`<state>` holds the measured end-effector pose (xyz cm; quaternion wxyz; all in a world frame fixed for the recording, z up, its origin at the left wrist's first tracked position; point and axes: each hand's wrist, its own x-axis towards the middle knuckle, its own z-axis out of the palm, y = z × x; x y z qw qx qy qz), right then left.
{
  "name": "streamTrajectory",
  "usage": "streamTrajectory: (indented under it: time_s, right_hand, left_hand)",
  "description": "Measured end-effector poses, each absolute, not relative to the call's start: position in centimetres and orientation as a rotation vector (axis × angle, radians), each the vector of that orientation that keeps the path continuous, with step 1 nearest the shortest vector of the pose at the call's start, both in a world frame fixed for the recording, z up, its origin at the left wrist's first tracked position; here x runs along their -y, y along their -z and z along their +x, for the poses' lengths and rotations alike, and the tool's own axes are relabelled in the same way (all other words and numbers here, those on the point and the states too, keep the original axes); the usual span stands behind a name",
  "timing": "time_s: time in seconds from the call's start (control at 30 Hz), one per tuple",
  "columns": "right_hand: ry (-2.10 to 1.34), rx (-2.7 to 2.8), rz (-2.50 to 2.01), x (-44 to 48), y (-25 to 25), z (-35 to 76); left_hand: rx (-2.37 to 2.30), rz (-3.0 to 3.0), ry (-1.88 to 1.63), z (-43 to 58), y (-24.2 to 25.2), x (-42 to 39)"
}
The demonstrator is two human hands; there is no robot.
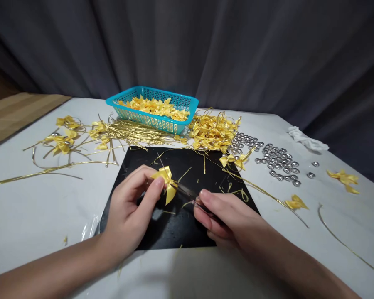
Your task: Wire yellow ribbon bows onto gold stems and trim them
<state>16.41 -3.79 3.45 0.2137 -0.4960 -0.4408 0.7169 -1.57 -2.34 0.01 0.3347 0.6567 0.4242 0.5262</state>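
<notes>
Ribbon bow (170, 191), pinched by the left hand (132, 203) over the black mat (171, 238), is apparently being worked at its centre with a slim tool (186, 191) that the right hand (229, 211) grips, next needing steadiness.

The bow (167, 173) in your left hand (134, 203) is smooth, satin-sheen ribbon; the slim tool (186, 192) in your right hand (227, 216) looks metallic. Your mat (174, 232) is smooth, lightly glossy. From it, at 11 o'clock: perforated plastic basket (171, 126), shiny metallic-look cords (137, 133); at 2 o'clock: polished metal-look beads (279, 160). Beyond: matt cloth curtain (237, 50).
</notes>
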Motion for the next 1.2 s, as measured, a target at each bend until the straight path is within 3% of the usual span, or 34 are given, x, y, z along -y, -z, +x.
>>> streamTrajectory:
  time_s: [0.93, 1.2]
  right_hand:
    - [-1.949, 1.317, -1.347, 4.0, -2.6, 16.0]
    - [-1.921, 1.166, -1.284, 3.7, -2.6, 16.3]
  left_hand:
    - [-0.951, 1.487, -1.105, -1.7, 0.4, 1.6]
    - [-1.064, 1.355, -1.298, -1.6, 0.6, 1.3]
